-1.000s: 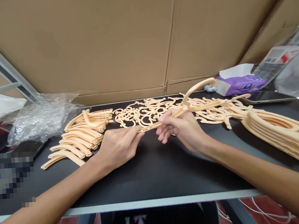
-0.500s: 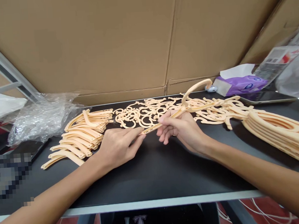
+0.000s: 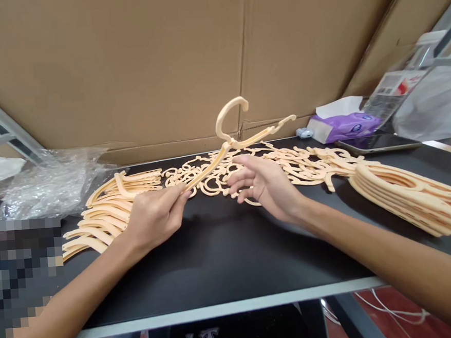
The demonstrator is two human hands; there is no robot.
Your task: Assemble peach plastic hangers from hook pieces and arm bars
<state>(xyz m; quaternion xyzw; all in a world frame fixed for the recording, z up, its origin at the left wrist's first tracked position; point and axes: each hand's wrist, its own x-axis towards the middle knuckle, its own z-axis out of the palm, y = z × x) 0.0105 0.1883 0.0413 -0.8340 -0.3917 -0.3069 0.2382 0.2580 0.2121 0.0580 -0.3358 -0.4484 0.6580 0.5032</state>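
A cream plastic clothes hanger (image 3: 211, 166) is held up by one arm end in my left hand (image 3: 157, 215), its fingers pinched round that end. Its hook (image 3: 222, 116) points upward, and a small curved piece (image 3: 284, 122) extends from the far arm's end. My right hand (image 3: 267, 186) is just right of the hanger, apart from it, with fingers spread and nothing in them. Behind both hands lies a heap of loose cream hooks and curved pieces (image 3: 302, 163). Left of my left hand, hanger arms (image 3: 105, 218) lie in a fanned row.
A stack of cream hangers (image 3: 397, 198) lies at the right of the black table (image 3: 232, 261). Behind it are a tablet (image 3: 380, 142) and a purple tissue pack (image 3: 346, 126). Clear plastic wrap (image 3: 52, 183) sits at the left. Cardboard (image 3: 126, 68) stands upright along the back.
My right hand has let go of the hanger and opened. My left hand has moved left, still gripping the hanger, which now tilts up more steeply.
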